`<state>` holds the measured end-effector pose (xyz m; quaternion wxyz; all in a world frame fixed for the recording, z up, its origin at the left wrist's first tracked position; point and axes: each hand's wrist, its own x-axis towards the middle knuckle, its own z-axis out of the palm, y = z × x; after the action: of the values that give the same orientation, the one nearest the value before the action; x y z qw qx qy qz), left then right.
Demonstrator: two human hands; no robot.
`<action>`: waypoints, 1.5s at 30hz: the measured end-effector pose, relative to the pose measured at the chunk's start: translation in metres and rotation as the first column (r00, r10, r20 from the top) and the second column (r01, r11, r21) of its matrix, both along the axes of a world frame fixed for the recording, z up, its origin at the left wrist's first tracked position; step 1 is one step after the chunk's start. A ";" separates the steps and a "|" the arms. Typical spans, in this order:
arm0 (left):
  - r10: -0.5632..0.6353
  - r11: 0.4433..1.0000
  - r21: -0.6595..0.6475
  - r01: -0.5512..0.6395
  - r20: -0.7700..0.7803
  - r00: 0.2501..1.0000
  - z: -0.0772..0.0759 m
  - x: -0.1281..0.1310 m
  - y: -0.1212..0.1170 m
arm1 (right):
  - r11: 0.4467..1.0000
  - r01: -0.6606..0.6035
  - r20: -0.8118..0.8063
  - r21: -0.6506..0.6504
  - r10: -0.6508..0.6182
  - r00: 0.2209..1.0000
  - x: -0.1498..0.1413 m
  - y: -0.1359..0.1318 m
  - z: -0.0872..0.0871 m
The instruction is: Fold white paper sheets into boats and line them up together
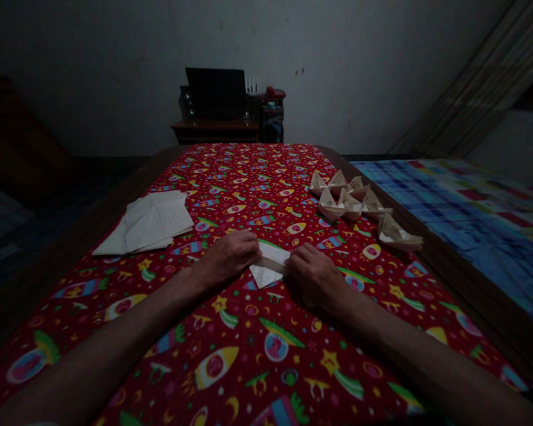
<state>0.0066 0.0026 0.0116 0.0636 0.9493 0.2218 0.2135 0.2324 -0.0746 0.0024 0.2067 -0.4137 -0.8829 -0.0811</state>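
Observation:
A partly folded sheet of white paper (273, 260) lies on the red patterned cloth at the middle of the table, one pointed corner facing me. My left hand (237, 251) pinches its left end, fingers curled over. On the other end, my right hand (313, 269) is closed with its fingertips pressed down; the thumb is mostly hidden. Off to the left of my left hand rests a stack of flat paper sheets (155, 222). Several folded paper boats (349, 204) stand grouped at the right, with one boat (397, 234) nearest to my right hand.
The red cloth (249, 195) covers a long table with a dark wooden edge (484, 284). Beyond its far end are a black monitor (216, 92), speakers and a red telephone (275, 92). A bed with a blue checked cover (395, 189) stands to the right. The room is dim.

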 end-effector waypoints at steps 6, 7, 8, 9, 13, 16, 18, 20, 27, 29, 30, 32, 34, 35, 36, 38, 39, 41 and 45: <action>-0.049 0.986 0.145 0.081 -0.211 0.976 0.007 -0.011 -0.010 | 0.995 -0.068 0.197 -0.075 0.082 0.977 0.004 -0.011 0.015; -0.047 0.985 0.151 0.087 -0.246 0.968 0.009 -0.012 -0.012 | 0.993 -0.067 0.223 -0.092 0.086 0.971 0.005 -0.013 0.017; -0.040 0.985 0.153 0.086 -0.278 0.960 0.011 -0.014 -0.014 | 0.992 -0.067 0.243 -0.105 0.091 0.966 0.005 -0.014 0.019; -0.031 0.985 0.150 0.080 -0.306 0.952 0.012 -0.016 -0.016 | 0.991 -0.067 0.257 -0.115 0.094 0.962 0.006 -0.015 0.019; 0.041 0.993 0.120 0.001 -0.346 0.937 0.012 -0.016 -0.033 | 0.987 -0.069 0.244 -0.145 0.103 0.964 0.010 -0.019 0.016; 0.077 0.995 0.084 -0.055 -0.287 0.955 0.006 -0.008 -0.054 | 0.980 -0.110 0.177 -0.165 0.139 0.974 0.010 -0.024 0.012; 0.050 0.999 0.035 -0.042 -0.290 0.956 0.002 -0.002 -0.066 | 0.975 -0.126 0.128 -0.184 0.151 0.980 0.008 -0.028 0.011; 0.048 0.999 0.004 -0.049 -0.284 0.958 0.000 0.000 -0.073 | 0.973 -0.118 0.087 -0.200 0.137 0.987 0.007 -0.031 0.011; 0.167 0.985 0.027 -0.168 -0.321 0.932 -0.002 -0.027 -0.061 | 0.974 -0.038 0.046 -0.223 0.049 0.998 0.013 -0.034 0.009; 0.190 0.981 0.022 -0.193 -0.306 0.933 -0.003 -0.034 -0.057 | 0.978 -0.021 0.022 -0.208 0.026 0.999 0.012 -0.033 0.009; 0.196 0.980 0.016 -0.199 -0.284 0.939 -0.003 -0.036 -0.054 | 0.982 -0.011 0.005 -0.189 0.012 1.000 0.010 -0.031 0.008; 0.184 0.982 0.004 -0.187 -0.204 0.962 -0.001 -0.034 -0.047 | 0.992 0.021 -0.040 -0.126 -0.026 0.999 0.006 -0.026 0.007; 0.136 0.990 -0.012 -0.137 -0.093 0.986 0.002 -0.028 -0.035 | 0.995 0.067 -0.080 -0.077 -0.074 0.994 0.002 -0.019 0.005; 0.108 0.993 -0.032 -0.110 -0.046 0.993 0.004 -0.024 -0.028 | 0.993 0.091 -0.098 -0.069 -0.098 0.990 0.001 -0.016 0.004; 0.100 0.993 -0.055 -0.100 -0.006 0.995 0.006 -0.020 -0.020 | 0.991 0.111 -0.117 -0.069 -0.119 0.986 0.001 -0.013 0.002; 0.074 0.993 -0.090 -0.075 -0.011 0.997 0.009 -0.012 -0.006 | 0.987 0.136 -0.142 -0.081 -0.146 0.979 0.003 -0.009 0.000; 0.083 0.989 -0.120 -0.085 -0.026 0.996 0.011 -0.009 0.000 | 0.987 0.140 -0.155 -0.083 -0.152 0.976 0.005 -0.008 0.000; 0.098 0.975 -0.190 -0.112 -0.080 0.992 0.013 -0.005 0.008 | 0.987 0.137 -0.176 -0.088 -0.151 0.973 0.009 -0.009 -0.001; 0.135 0.935 -0.302 -0.186 -0.183 0.974 0.018 0.000 0.012 | 0.977 0.139 -0.193 -0.161 -0.169 0.967 0.013 -0.012 0.001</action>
<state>0.0064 0.0148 0.0292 0.1796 0.9193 0.3347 0.1031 0.2452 -0.0863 0.0031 0.2589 -0.5015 -0.8254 0.0112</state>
